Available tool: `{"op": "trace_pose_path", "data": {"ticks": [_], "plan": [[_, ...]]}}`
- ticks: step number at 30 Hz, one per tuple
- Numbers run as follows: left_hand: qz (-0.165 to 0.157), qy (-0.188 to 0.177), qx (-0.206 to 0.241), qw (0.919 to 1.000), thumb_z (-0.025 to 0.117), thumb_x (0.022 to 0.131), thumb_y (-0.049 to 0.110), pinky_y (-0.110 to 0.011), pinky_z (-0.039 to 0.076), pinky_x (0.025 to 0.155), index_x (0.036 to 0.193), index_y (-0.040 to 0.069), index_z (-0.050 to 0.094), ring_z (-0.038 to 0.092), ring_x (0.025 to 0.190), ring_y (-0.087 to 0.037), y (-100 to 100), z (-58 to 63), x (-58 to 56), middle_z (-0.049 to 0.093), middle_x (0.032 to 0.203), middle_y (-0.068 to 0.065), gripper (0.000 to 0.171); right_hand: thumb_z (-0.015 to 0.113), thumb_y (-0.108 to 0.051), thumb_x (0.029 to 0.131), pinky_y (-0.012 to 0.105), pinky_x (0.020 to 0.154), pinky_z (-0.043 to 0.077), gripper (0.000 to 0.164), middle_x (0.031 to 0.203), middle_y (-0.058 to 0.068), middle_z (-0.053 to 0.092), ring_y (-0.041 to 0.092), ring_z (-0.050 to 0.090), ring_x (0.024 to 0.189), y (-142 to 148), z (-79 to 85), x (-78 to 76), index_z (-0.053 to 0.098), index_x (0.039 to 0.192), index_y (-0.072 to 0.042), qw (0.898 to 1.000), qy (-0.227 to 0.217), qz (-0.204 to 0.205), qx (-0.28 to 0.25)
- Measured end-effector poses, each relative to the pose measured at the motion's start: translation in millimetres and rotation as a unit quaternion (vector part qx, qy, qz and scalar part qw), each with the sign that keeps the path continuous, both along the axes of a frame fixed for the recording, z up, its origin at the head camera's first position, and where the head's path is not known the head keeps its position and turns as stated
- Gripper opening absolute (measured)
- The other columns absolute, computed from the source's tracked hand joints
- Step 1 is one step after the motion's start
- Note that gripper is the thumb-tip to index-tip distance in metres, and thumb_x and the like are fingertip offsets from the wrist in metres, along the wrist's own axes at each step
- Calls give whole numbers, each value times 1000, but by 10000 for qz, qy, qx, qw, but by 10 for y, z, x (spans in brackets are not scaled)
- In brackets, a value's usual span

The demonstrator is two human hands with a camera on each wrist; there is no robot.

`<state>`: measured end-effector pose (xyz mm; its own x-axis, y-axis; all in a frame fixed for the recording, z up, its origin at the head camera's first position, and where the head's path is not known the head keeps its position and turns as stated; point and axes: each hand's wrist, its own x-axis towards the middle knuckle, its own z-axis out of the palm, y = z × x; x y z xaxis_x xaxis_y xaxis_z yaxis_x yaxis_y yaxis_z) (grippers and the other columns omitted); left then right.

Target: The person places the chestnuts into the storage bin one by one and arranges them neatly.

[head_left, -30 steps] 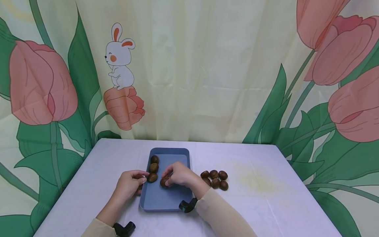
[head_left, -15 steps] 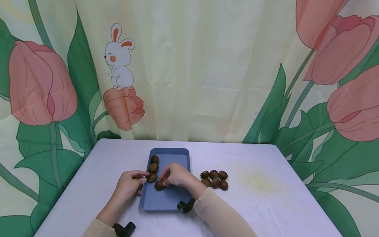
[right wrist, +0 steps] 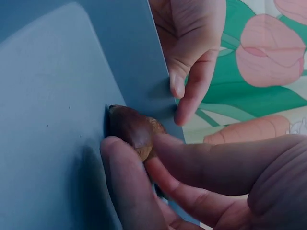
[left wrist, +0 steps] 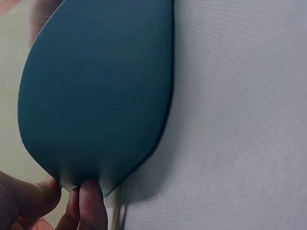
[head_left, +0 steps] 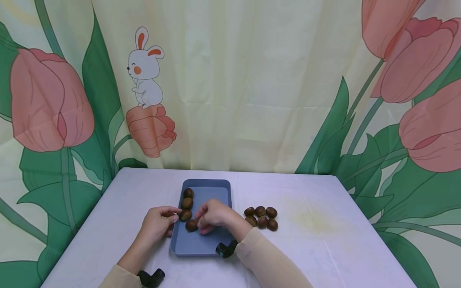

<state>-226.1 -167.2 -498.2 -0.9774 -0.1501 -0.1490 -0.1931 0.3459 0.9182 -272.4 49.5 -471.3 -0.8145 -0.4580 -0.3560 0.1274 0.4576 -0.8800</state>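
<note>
A blue-grey rectangular tray (head_left: 201, 245) lies on the table, and my left hand (head_left: 155, 222) grips its left rim. In the left wrist view, the thumb and fingertips (left wrist: 92, 201) pinch the tray's edge (left wrist: 98, 100). Three chestnuts (head_left: 186, 203) stand in a line along the tray's left side. Just below them is one more chestnut (head_left: 191, 225), with the fingertips of my right hand (head_left: 215, 217) at its right side. The right wrist view has this glossy brown chestnut (right wrist: 130, 128) between my right thumb and fingers, close to the tray wall.
Several more chestnuts (head_left: 262, 223) form two rows on the white tablecloth (head_left: 309, 256), right of the tray. Behind the table hangs a curtain (head_left: 245, 100) printed with tulips and a rabbit. Black wrist mounts (head_left: 226, 250) sit below both hands.
My right hand has brought the fourth chestnut leftward and slightly down across the tray, to just below the line of three. The left hand has stayed at the rim.
</note>
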Motion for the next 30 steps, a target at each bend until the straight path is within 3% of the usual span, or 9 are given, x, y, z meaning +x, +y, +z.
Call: {"op": "trace_pose_path", "data": {"ticks": [11, 23, 30], "plan": [[-7, -34, -69, 10000, 71, 98, -2, -32, 62, 58, 119, 3, 80, 65, 77, -17, 11, 11, 8, 73, 104, -15, 23, 73, 15, 89, 41, 78, 69, 20, 83, 10, 74, 23, 78, 77, -7, -13, -35, 77, 106, 6, 9972, -307, 351, -587], [51, -101, -113, 9999, 71, 99, 0, -33, 62, 58, 120, 4, 80, 66, 75, -18, 27, 35, -1, 74, 106, -16, 23, 69, 15, 93, 36, 81, 68, 23, 97, 18, 77, 22, 79, 86, -3, -19, -58, 74, 114, 8, 9932, -470, 436, -974], [27, -134, -116, 9998, 71, 98, -1, -34, 63, 59, 120, 4, 80, 67, 77, -18, 8, 33, 14, 75, 109, -17, 24, 68, 11, 95, 43, 88, 68, 27, 119, 29, 74, 28, 80, 91, 84, 79, -38, 72, 121, 9, 9925, -268, 484, -1089]]}}
